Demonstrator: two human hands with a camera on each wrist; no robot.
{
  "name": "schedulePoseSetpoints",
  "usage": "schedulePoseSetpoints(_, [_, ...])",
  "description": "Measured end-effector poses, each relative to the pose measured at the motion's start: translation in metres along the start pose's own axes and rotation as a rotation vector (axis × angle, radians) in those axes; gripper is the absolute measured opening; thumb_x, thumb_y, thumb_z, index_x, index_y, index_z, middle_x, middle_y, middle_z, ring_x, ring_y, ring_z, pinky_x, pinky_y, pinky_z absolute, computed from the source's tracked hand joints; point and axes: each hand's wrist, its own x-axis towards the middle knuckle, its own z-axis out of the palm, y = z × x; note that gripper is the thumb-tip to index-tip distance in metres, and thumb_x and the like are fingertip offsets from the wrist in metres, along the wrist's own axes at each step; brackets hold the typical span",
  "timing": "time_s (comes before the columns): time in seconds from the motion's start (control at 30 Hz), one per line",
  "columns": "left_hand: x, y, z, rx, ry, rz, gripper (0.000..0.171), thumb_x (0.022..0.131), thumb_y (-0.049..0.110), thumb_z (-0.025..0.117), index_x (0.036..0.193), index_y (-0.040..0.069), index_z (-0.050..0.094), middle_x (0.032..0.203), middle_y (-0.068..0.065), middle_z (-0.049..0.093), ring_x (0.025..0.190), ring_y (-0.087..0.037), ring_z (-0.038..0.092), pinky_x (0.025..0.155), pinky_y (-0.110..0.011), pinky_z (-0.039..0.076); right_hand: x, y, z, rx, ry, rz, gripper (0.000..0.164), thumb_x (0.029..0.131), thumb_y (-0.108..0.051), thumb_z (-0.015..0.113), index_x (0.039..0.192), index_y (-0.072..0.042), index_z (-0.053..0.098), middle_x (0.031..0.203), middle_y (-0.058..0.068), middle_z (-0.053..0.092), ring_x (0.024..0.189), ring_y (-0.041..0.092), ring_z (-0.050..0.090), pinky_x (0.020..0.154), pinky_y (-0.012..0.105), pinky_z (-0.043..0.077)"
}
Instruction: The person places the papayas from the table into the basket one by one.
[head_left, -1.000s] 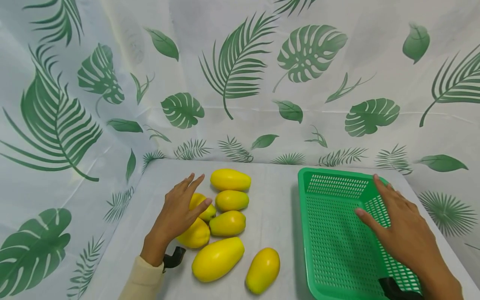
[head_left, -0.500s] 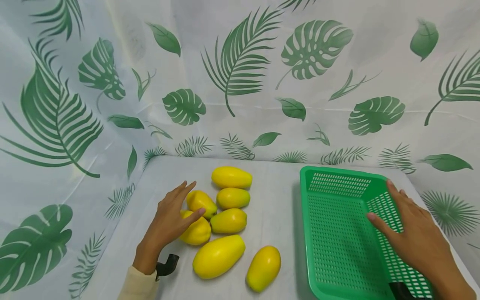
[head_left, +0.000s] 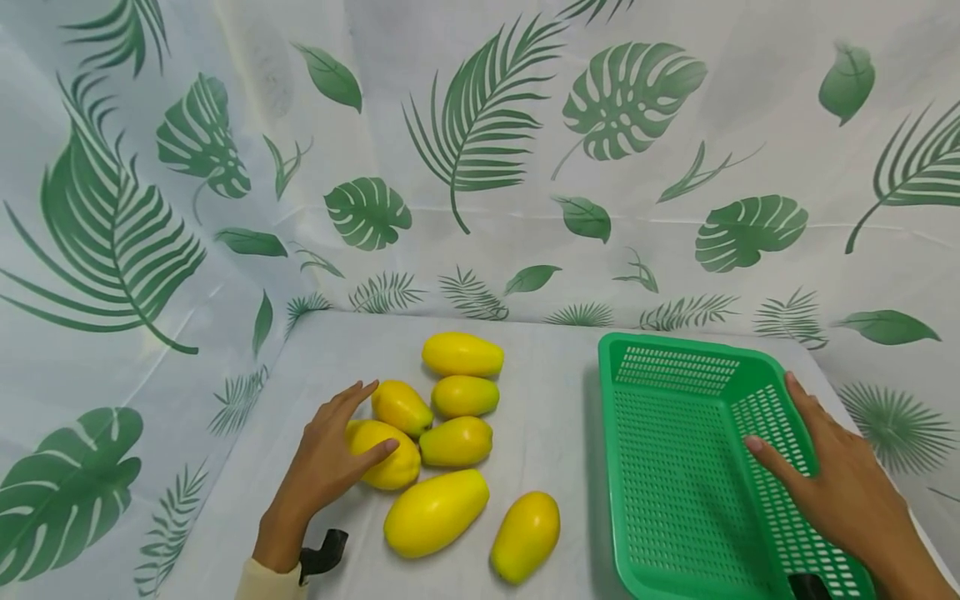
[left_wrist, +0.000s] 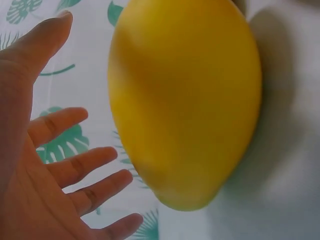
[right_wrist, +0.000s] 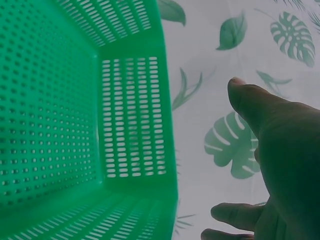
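Note:
Several yellow papayas with greenish tips lie in the head view. My left hand (head_left: 322, 462), fingers spread and thumb out, hovers over the left edge of the leftmost papaya (head_left: 390, 467) and covers part of it. In the left wrist view a large papaya (left_wrist: 185, 100) fills the middle, and the fingers there hold nothing. A green plastic basket (head_left: 609, 467) with nothing in it stands at the right. My right hand (head_left: 843, 479) is above its right rim with thumb and fingers apart. From the right wrist, the hand shows to the side of the basket wall (right_wrist: 132, 117), gripping nothing.
A big papaya (head_left: 437, 512) and another papaya (head_left: 525, 537) lie nearest the front, left of the basket. Three more papayas form a column behind, the farthest papaya (head_left: 462, 354) near the back edge. Leaf-printed white sheeting (head_left: 517, 258) rises behind and on the left.
My left hand has drawn back toward the lower left, uncovering more of the papayas beneath. My right hand has shifted right and down, toward the basket's right rim. The fruit has stayed put.

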Motion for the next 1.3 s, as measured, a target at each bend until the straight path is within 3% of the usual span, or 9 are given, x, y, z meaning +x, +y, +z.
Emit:
schedulePoseSetpoints(0.4, [-0.012, -0.014, 0.005, -0.053, -0.007, -0.025, 0.089, 0.088, 0.059, 0.081, 0.162, 0.023, 0.046, 0.166, -0.018, 0.043, 0.15, -0.045, 0.042, 0.116, -0.077, 0.034, -0.005, 0.014, -0.001, -0.032, -0.04, 0.07, 0.103, 0.102, -0.05, 0.067, 0.172, -0.027, -0.005, 0.158, 0.046, 0.032, 0.123, 0.076, 0.042, 0.088, 0.09, 0.032])
schedulePoseSetpoints(0.63, [-0.018, -0.018, 0.01, -0.072, -0.035, -0.067, 0.091, 0.087, 0.062, 0.081, 0.161, 0.023, 0.046, 0.166, -0.017, 0.043, 0.151, -0.045, 0.041, 0.118, -0.076, 0.033, -0.008, 0.027, 0.001, -0.038, -0.114, 0.08, 0.109, 0.101, -0.051, 0.069, 0.171, -0.022, -0.009, 0.147, 0.052, 0.039, 0.102, 0.073, 0.056, 0.072, 0.083, 0.047])
schedulePoseSetpoints(0.9, [-0.019, -0.023, 0.016, -0.103, -0.032, -0.06, 0.09, 0.085, 0.059, 0.084, 0.159, 0.021, 0.048, 0.166, -0.018, 0.044, 0.15, -0.045, 0.04, 0.117, -0.076, 0.033, -0.018, 0.04, -0.002, -0.015, -0.249, 0.111, 0.11, 0.103, -0.053, 0.065, 0.168, -0.026, -0.019, 0.15, 0.053, 0.033, 0.116, 0.078, 0.047, 0.072, 0.08, 0.048])
schedulePoseSetpoints(1.03, [-0.019, -0.025, 0.018, -0.118, -0.026, -0.054, 0.088, 0.085, 0.057, 0.085, 0.157, 0.02, 0.051, 0.165, -0.018, 0.045, 0.15, -0.045, 0.04, 0.118, -0.075, 0.032, -0.019, 0.044, -0.004, 0.0, -0.285, 0.099, 0.11, 0.103, -0.053, 0.064, 0.167, -0.027, -0.021, 0.145, 0.054, 0.039, 0.107, 0.072, 0.058, 0.069, 0.072, 0.053])
schedulePoseSetpoints(1.3, [-0.02, -0.03, 0.023, -0.128, -0.038, -0.061, 0.091, 0.08, 0.061, 0.088, 0.155, 0.022, 0.054, 0.168, -0.016, 0.041, 0.15, -0.044, 0.04, 0.117, -0.075, 0.034, -0.02, 0.047, -0.003, 0.0, -0.302, 0.093, 0.111, 0.103, -0.052, 0.065, 0.167, -0.025, -0.022, 0.145, 0.054, 0.038, 0.099, 0.068, 0.063, 0.065, 0.068, 0.057])
